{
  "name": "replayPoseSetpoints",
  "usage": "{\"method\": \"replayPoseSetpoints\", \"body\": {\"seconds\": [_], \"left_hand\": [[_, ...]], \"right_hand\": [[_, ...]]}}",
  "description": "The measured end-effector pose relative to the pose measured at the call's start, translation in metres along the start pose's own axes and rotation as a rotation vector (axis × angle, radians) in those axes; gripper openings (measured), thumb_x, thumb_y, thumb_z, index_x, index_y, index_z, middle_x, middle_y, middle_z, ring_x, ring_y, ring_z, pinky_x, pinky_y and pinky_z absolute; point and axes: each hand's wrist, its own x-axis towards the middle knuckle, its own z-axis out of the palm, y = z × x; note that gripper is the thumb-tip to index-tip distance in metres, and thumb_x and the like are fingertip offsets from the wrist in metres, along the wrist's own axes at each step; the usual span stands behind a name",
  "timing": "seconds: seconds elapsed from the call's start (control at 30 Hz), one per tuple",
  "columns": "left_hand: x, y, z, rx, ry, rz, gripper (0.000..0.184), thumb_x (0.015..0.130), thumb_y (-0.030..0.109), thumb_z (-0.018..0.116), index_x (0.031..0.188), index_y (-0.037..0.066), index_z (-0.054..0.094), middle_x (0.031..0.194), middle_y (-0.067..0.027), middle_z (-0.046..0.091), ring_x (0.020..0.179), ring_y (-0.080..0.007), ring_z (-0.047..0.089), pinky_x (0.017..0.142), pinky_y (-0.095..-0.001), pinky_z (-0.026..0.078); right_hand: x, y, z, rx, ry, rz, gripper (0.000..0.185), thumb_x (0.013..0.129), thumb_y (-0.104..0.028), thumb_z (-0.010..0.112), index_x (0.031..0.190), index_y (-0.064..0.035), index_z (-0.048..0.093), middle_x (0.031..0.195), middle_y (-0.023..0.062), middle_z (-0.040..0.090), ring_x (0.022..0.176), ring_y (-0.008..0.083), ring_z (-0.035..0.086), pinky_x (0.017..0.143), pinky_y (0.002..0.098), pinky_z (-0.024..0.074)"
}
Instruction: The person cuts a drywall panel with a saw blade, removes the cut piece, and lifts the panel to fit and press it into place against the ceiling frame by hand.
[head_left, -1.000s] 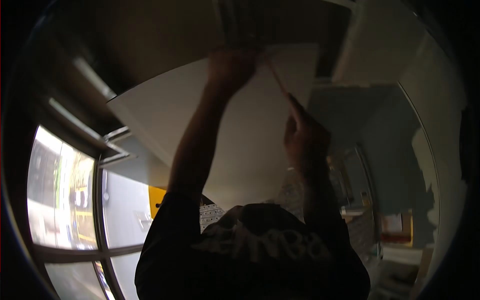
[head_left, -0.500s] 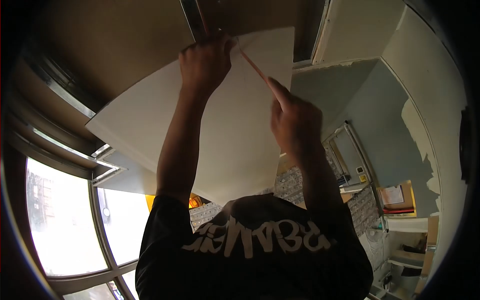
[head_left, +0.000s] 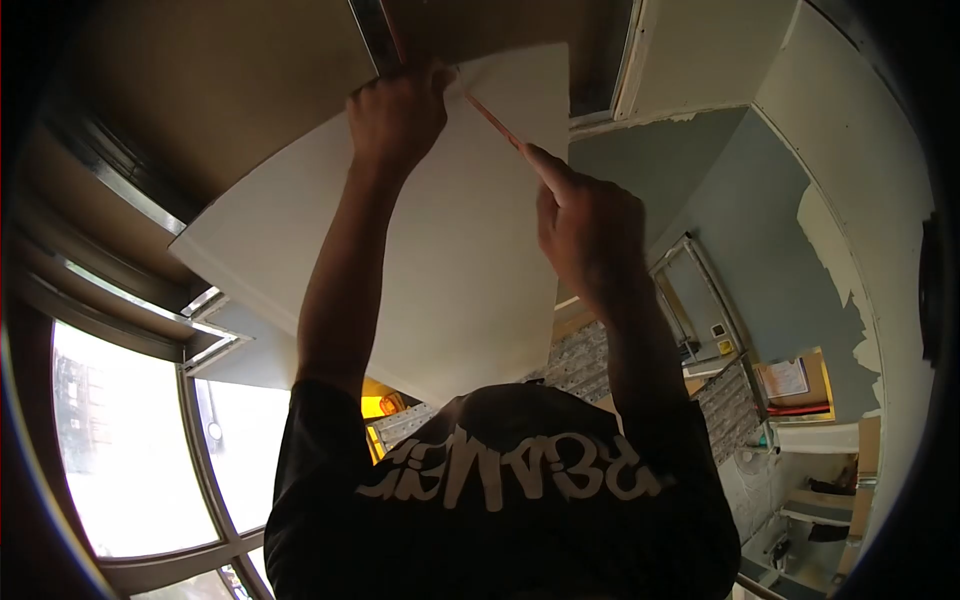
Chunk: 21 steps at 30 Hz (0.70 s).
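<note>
A large white board (head_left: 450,250) with a pointed corner fills the middle of the view. My left hand (head_left: 398,122) is closed in a fist at its far edge; what the fingers hold is hidden. In my right hand (head_left: 592,235) is a thin reddish strip (head_left: 490,120), its exact kind unclear. The index finger lies stretched along it. From there the strip runs up and left across the board, its far end close to the left hand's fingertips.
Metal channels (head_left: 130,185) cross the brown surface at the left and top. Bright windows (head_left: 130,440) stand at lower left. Grey walls with ragged paint edges (head_left: 830,250), perforated metal planks (head_left: 575,370), a metal-tube frame (head_left: 715,290) and cluttered shelves (head_left: 820,500) are at the right.
The board, the left hand and the strip sit slightly further left and up in view, partly from the camera shifting. The right hand has barely moved. Both grips look unchanged.
</note>
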Motion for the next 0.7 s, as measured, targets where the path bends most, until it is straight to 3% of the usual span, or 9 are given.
{"method": "replayPoseSetpoints", "body": {"seconds": [0.1, 0.2, 0.4, 0.5, 0.6, 0.7], "left_hand": [[0.000, 0.003, -0.004, -0.019, -0.062, -0.022, 0.013, 0.092, 0.031, 0.068, 0.090, 0.019, 0.072, 0.076, -0.0061, 0.073, 0.066, -0.0309, 0.070, 0.060, -0.0446, 0.055], [-0.002, 0.002, 0.000, -0.018, 0.032, 0.031, 0.014, 0.091, 0.029, 0.067, 0.088, 0.016, 0.073, 0.068, -0.0096, 0.069, 0.059, -0.0317, 0.069, 0.056, -0.0440, 0.056], [-0.005, 0.013, -0.009, 0.040, 0.047, 0.050, 0.017, 0.089, 0.029, 0.068, 0.081, 0.016, 0.073, 0.065, -0.0095, 0.068, 0.058, -0.0314, 0.069, 0.055, -0.0443, 0.056], [-0.003, 0.010, -0.011, -0.059, 0.061, 0.080, 0.015, 0.090, 0.028, 0.067, 0.085, 0.016, 0.074, 0.069, -0.0105, 0.070, 0.059, -0.0317, 0.069, 0.055, -0.0441, 0.056], [-0.005, 0.011, -0.010, -0.051, -0.018, 0.012, 0.015, 0.092, 0.029, 0.064, 0.092, 0.018, 0.074, 0.072, -0.0112, 0.071, 0.061, -0.0316, 0.070, 0.058, -0.0447, 0.056], [-0.007, 0.012, -0.012, 0.061, -0.012, 0.068, 0.017, 0.093, 0.031, 0.062, 0.098, 0.020, 0.074, 0.072, -0.0114, 0.071, 0.062, -0.0317, 0.070, 0.060, -0.0460, 0.056]], "right_hand": [[-0.015, -0.001, -0.005, -0.014, -0.005, -0.045, 0.040, 0.090, -0.004, 0.063, 0.129, -0.0087, 0.063, 0.088, 0.0155, 0.072, 0.074, 0.0298, 0.073, 0.064, 0.0386, 0.0573], [-0.041, -0.008, -0.023, -0.009, 0.033, -0.030, 0.037, 0.092, -0.007, 0.062, 0.128, -0.0083, 0.063, 0.086, 0.0163, 0.071, 0.071, 0.0298, 0.072, 0.064, 0.0391, 0.0572], [0.014, -0.005, 0.024, -0.047, 0.037, -0.017, 0.037, 0.090, -0.007, 0.064, 0.128, -0.0073, 0.063, 0.083, 0.0140, 0.072, 0.071, 0.0281, 0.072, 0.064, 0.0373, 0.0583], [0.003, -0.016, 0.006, -0.071, -0.021, -0.021, 0.036, 0.090, -0.008, 0.064, 0.126, -0.0066, 0.064, 0.081, 0.0139, 0.071, 0.072, 0.0287, 0.073, 0.064, 0.0378, 0.0582], [-0.021, -0.012, -0.002, -0.069, 0.103, -0.069, 0.034, 0.091, -0.011, 0.063, 0.125, -0.0067, 0.064, 0.077, 0.0145, 0.070, 0.070, 0.0290, 0.072, 0.063, 0.0393, 0.0577], [-0.004, -0.023, -0.001, -0.104, -0.035, 0.040, 0.034, 0.091, -0.011, 0.063, 0.125, -0.0078, 0.064, 0.078, 0.0152, 0.070, 0.071, 0.0292, 0.072, 0.063, 0.0405, 0.0577]]}}
